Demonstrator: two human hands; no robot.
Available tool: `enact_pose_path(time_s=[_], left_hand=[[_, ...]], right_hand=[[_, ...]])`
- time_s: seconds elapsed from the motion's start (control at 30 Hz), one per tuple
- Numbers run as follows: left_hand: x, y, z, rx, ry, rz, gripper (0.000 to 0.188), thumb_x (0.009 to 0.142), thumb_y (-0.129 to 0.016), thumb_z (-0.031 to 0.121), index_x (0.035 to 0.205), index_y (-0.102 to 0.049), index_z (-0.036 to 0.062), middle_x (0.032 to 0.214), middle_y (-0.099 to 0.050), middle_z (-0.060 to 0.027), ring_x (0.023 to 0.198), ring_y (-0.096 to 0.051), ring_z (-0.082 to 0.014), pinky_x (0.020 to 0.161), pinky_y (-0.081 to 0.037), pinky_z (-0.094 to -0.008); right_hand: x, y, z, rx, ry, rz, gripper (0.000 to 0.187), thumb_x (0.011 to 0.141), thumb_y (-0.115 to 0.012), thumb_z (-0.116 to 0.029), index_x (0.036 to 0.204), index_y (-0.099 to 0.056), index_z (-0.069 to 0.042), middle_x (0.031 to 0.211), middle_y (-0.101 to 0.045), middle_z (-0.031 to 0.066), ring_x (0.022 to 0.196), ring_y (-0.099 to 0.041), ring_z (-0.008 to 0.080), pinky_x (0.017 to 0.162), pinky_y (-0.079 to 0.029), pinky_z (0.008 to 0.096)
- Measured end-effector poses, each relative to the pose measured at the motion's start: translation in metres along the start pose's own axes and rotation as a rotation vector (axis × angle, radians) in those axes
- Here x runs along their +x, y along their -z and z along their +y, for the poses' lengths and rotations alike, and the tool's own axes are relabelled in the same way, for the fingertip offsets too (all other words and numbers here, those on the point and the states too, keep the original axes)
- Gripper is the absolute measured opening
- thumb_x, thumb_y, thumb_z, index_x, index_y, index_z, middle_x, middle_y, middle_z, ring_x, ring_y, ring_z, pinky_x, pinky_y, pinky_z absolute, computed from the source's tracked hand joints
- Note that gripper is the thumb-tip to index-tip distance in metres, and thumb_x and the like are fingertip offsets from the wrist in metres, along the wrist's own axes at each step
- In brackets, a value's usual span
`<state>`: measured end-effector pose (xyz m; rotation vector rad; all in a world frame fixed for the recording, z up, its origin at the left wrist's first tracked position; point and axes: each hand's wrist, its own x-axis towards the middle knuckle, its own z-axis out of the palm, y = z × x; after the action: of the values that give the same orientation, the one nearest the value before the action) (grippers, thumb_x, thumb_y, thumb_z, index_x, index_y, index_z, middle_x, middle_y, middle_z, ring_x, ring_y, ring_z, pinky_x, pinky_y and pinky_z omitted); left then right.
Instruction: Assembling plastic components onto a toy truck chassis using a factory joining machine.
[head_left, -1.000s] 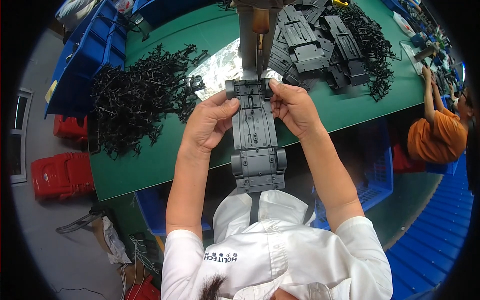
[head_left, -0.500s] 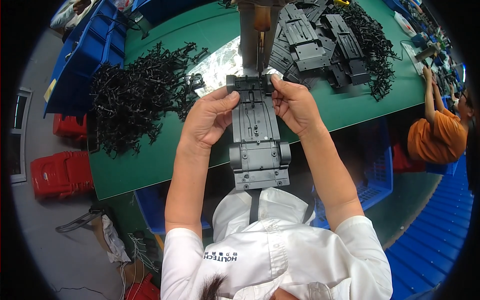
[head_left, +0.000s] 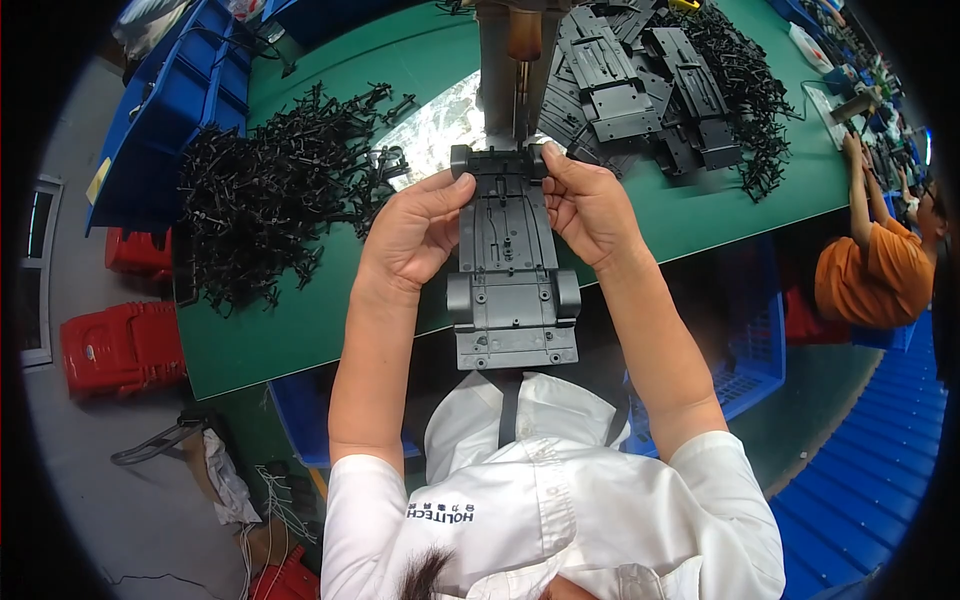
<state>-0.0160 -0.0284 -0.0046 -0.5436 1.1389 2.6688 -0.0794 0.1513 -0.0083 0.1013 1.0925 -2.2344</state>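
Though in hands [head_left: 415, 232] [head_left: 592, 212], panel [head_left: 508, 225] near post [head_left: 495, 85]

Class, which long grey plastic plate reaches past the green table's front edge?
The grey plate held by the left hand and right hand; the other grey plates lie piled farther back, right.

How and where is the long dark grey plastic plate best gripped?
Probably by both long edges near the far end, one hand from each side. The plate is long, thin and fairly flat, so thumb and fingers can pinch its edges; the left hand and right hand hold it there.
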Motion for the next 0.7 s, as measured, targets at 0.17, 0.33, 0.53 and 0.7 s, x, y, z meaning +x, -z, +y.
enact_pose_path(time_s=[0.17, 0.33, 0.53, 0.7], left_hand=[[0.0030, 0.0027, 0.0010, -0.011, 0.023, -0.042, 0.022, 0.082, -0.060, 0.006, 0.102, -0.056, -0.0037, 0.090, -0.062, -0.0053, 0.078, -0.060, -0.0101, 0.068, -0.051, -0.0191], [0.0044, 0.0043, 0.0005, -0.030, 0.039, -0.044, 0.019, 0.082, -0.062, 0.010, 0.097, -0.057, -0.0015, 0.087, -0.061, -0.0045, 0.076, -0.059, -0.0111, 0.069, -0.050, -0.0218], [0.0040, 0.0040, 0.0024, -0.022, 0.055, -0.042, 0.020, 0.082, -0.062, 0.011, 0.097, -0.057, -0.0010, 0.086, -0.061, -0.0044, 0.075, -0.059, -0.0104, 0.067, -0.051, -0.0214], [0.0030, 0.0023, 0.0030, -0.025, 0.058, -0.020, 0.021, 0.081, -0.062, 0.010, 0.098, -0.057, -0.0019, 0.088, -0.061, -0.0055, 0.077, -0.060, -0.0112, 0.068, -0.052, -0.0217]], right_hand=[[0.0020, 0.0008, 0.0007, 0.006, 0.001, 0.002, 0.014, 0.088, -0.057, -0.017, 0.087, -0.062, -0.004, 0.074, -0.060, -0.0017, 0.063, -0.054, 0.0036, 0.059, -0.047, 0.0158], [0.0017, -0.0017, 0.0001, 0.014, 0.007, 0.022, 0.013, 0.087, -0.057, -0.017, 0.087, -0.061, -0.004, 0.074, -0.060, -0.0018, 0.062, -0.053, 0.0034, 0.058, -0.047, 0.0156], [0.0012, -0.0027, -0.0007, 0.018, 0.003, 0.014, 0.014, 0.087, -0.057, -0.017, 0.087, -0.061, -0.004, 0.075, -0.060, -0.0013, 0.062, -0.054, 0.0037, 0.059, -0.048, 0.0162], [0.0029, -0.0024, -0.0002, 0.022, -0.006, 0.003, 0.017, 0.088, -0.056, -0.020, 0.087, -0.060, -0.003, 0.074, -0.061, -0.0003, 0.062, -0.056, 0.0048, 0.058, -0.050, 0.0178]])
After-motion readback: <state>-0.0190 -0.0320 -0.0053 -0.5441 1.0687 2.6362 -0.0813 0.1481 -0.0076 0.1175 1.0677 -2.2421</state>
